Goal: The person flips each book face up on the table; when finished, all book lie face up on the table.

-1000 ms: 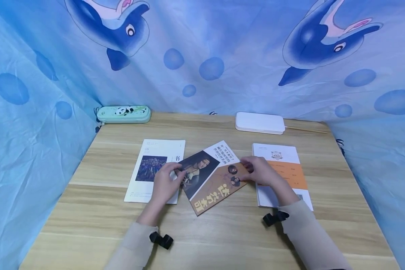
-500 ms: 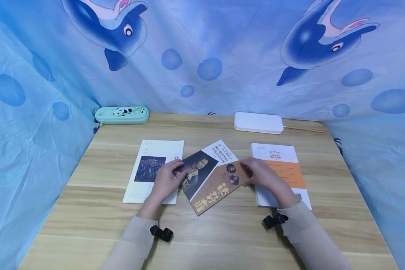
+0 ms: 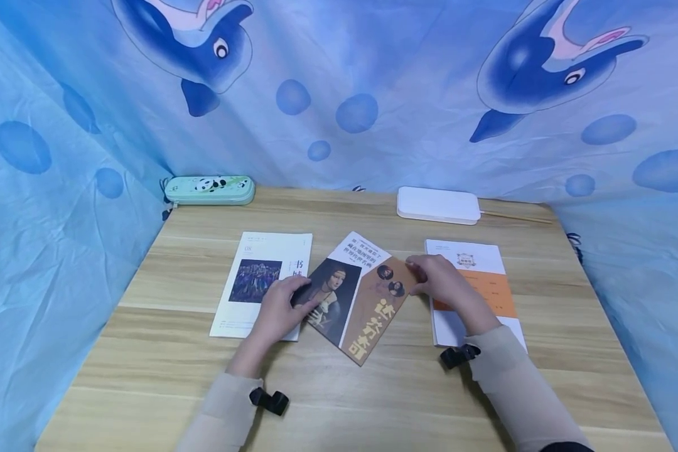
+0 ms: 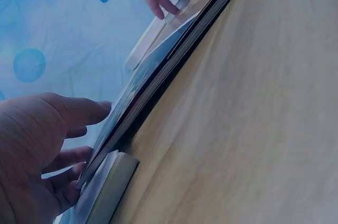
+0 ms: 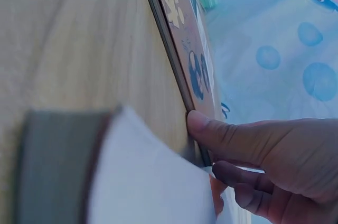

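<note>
Between the two hands a book (image 3: 353,295) lies slantwise, its cover brown, white and dark with a painted portrait. My left hand (image 3: 277,311) holds its left corner, thumb over the cover and fingers at the edge, as the left wrist view shows. At the opposite corner, my right hand (image 3: 443,285) pinches the book, thumb on its edge in the right wrist view; those fingertips are partly hidden. Under the left hand lies a white book (image 3: 231,317) with a dark blue picture. A white book with an orange band (image 3: 488,295) lies beneath the right wrist.
A mint green pencil case (image 3: 209,190) with pandas stands at the table's back left. At the back right lies a flat white box (image 3: 437,204), a thin stick (image 3: 514,216) beside it. Blue dolphin-print cloth (image 3: 339,75) hangs behind the wooden table (image 3: 339,408).
The book between the hands has turned counterclockwise, its near corner swinging right and its far corner left. Both hands keep hold of it; the other books have not moved.
</note>
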Demonstrator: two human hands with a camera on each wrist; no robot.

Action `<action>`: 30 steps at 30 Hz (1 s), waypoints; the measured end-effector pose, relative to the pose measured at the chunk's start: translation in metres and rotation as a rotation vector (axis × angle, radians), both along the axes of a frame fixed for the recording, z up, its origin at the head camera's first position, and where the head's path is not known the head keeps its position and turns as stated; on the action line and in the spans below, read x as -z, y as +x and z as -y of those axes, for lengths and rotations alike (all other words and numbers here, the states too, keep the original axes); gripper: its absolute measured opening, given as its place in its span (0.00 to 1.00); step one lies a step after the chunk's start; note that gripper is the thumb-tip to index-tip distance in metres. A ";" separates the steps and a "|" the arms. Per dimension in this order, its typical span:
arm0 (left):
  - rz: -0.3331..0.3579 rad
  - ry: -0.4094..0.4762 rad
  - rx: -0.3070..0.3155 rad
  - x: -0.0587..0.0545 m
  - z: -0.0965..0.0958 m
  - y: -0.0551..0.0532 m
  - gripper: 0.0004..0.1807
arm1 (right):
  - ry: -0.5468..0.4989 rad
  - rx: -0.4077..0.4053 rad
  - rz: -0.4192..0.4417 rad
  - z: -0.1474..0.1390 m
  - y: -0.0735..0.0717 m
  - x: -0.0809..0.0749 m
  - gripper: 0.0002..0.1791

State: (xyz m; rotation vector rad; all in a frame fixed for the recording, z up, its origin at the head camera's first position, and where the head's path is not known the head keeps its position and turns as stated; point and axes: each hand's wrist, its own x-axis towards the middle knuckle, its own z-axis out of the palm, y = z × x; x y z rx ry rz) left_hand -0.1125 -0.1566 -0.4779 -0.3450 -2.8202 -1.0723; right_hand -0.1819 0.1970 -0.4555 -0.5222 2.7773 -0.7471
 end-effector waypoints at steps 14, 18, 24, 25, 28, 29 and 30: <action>0.075 -0.068 0.020 -0.001 -0.028 0.030 0.34 | -0.054 0.033 -0.064 0.004 -0.021 0.009 0.25; 0.100 -0.081 0.019 -0.003 -0.034 0.034 0.37 | -0.033 0.016 -0.067 0.008 -0.025 0.012 0.28; 0.133 -0.090 0.013 -0.005 -0.036 0.037 0.41 | -0.024 -0.006 -0.064 0.012 -0.031 0.015 0.29; 0.141 -0.090 0.013 -0.005 -0.037 0.038 0.42 | -0.023 -0.009 -0.061 0.012 -0.032 0.015 0.29; 0.140 -0.089 0.017 -0.004 -0.038 0.038 0.41 | -0.025 -0.010 -0.055 0.013 -0.033 0.015 0.29; 0.136 -0.088 0.019 -0.004 -0.038 0.038 0.40 | -0.028 -0.011 -0.055 0.013 -0.034 0.016 0.29; 0.136 -0.084 0.020 -0.003 -0.038 0.038 0.40 | -0.028 -0.013 -0.057 0.013 -0.034 0.016 0.28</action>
